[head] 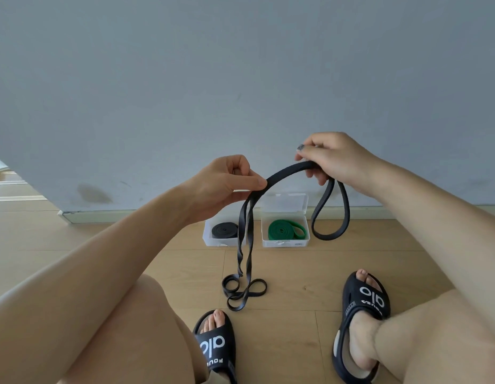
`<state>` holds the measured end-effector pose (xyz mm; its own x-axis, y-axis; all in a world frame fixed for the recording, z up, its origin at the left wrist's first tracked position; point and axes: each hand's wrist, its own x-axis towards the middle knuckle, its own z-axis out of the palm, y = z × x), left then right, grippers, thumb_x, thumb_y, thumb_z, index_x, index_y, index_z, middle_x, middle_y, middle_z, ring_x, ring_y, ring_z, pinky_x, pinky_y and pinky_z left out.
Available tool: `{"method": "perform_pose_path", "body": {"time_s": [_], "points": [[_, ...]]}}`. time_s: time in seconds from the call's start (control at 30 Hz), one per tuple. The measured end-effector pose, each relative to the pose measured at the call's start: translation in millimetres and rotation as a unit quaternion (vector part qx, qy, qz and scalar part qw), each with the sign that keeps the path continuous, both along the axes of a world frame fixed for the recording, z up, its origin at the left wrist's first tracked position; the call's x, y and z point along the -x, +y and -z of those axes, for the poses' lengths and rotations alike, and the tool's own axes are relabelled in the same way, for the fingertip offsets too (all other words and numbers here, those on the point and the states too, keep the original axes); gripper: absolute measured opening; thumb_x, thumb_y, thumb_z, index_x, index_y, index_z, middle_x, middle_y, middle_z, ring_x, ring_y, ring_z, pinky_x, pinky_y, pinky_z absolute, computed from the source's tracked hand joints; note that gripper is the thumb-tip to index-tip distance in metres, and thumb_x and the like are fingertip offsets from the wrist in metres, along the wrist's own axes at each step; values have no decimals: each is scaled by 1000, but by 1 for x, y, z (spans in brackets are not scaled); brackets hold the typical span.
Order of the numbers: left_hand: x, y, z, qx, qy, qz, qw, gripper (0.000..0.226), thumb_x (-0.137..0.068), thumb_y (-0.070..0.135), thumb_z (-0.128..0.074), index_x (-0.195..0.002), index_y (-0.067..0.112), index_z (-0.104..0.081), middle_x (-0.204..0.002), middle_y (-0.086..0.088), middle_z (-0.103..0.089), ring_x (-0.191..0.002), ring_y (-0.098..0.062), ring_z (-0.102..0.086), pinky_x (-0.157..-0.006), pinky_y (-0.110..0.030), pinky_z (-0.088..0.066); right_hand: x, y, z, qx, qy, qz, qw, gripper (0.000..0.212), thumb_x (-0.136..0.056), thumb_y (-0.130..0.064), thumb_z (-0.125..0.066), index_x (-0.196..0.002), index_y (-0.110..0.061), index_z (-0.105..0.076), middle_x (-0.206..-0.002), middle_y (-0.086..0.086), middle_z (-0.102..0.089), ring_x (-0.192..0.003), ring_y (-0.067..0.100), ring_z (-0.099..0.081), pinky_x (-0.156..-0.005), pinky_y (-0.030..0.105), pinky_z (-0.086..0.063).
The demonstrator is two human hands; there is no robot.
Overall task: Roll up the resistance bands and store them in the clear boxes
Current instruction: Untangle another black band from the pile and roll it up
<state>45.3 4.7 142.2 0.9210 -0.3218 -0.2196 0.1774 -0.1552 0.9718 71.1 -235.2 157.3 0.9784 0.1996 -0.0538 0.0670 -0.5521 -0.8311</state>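
While held up off floor, long black band [289, 169] arches btwn both hands, doubled; short loop hangs right of R hand, long tail drops left of centre, twisted, w/ end coils lying on wood floor [282, 275] near feet. Left hand [229, 180] pinching band at thumb + finger, grasping it. Right hand [333, 159] clenched round band, fingers curled over top.

Not yet rolled. Risks, as judged:
- Twist in tail likely to roll in crooked → lumpy coil, poor fit in box.
- Floor coils may knot or snag under slide sandals [364, 309] if pulled up fast.
- Pinch on L looks light; stretchy rubber could slip, spring loose.

Farther off, by wall: left clear box [209, 239] w/ rolled black band [224, 230]; right clear box [285, 241], lid up, w/ rolled green band [285, 230]. Both look occupied; no third box seen.
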Motion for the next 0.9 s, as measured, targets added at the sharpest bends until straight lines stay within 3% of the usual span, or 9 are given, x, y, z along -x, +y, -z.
{"method": "perform_pose_path", "body": {"time_s": [0.17,0.33,0.43,0.57,0.73,0.83,0.9], "points": [[-1,-1,-2,7,-1,8,1000,40,-92,-5,-68,-70,15,-40,-87,-16,-62,-80,-27,-72,-79,-31,-58,8,13,-3,-45,90,-93,991,42,-108,-39,-44,-101,-7,-71,-82,11,-77,-69,15,-61,-71,27,-52],[-3,-3,0,1,2,9,1000,27,-95,5,-68,-74,11,-52,-79,-7,-68,-82,-26,-70,-87,-36,-58,12,25,0,-2,99,-169,981,39,-105,-36,-55,-87,-6,-71,-59,0,-57,-57,12,-49,-63,25,-43],[-1,-2,2,-7,-1,32,999,14,-99,13,-65,-86,8,-64,-90,-6,-73,-92,-21,-71,-95,-35,-58,10,22,0,-33,100,-166,980,34,-103,-30,-60,-81,-7,-73,-58,0,-48,-58,15,-41,-62,27,-39],[2,-5,3,-56,-50,52,996,14,-102,20,-61,-96,9,-66,-109,-14,-74,-108,-22,-71,-97,-32,-58,12,21,-3,-87,113,-141,980,33,-102,-24,-59,-78,-6,-72,-59,3,-48,-58,16,-37,-61,30,-36],[0,0,5,-86,-87,57,991,8,-99,8,-65,-104,3,-67,-101,-13,-70,-98,-20,-69,-105,-39,-55,12,18,-7,-116,109,-117,980,32,-102,-21,-57,-78,-4,-69,-57,2,-46,-51,14,-34,-59,31,-31],[1,2,6,-107,-98,62,988,10,-99,6,-64,-108,2,-65,-114,-20,-71,-110,-26,-70,-106,-34,-53,10,15,-6,-113,101,-108,982,31,-101,-21,-58,-79,-3,-69,-57,3,-46,-53,15,-34,-59,32,-30],[0,3,6,-127,-114,72,983,9,-99,4,-62,-108,4,-64,-117,-19,-68,-115,-30,-66,-106,-38,-53,9,13,-6,-115,95,-96,984,30,-101,-22,-58,-81,-2,-69,-56,2,-45,-54,16,-33,-59,32,-29]]}}
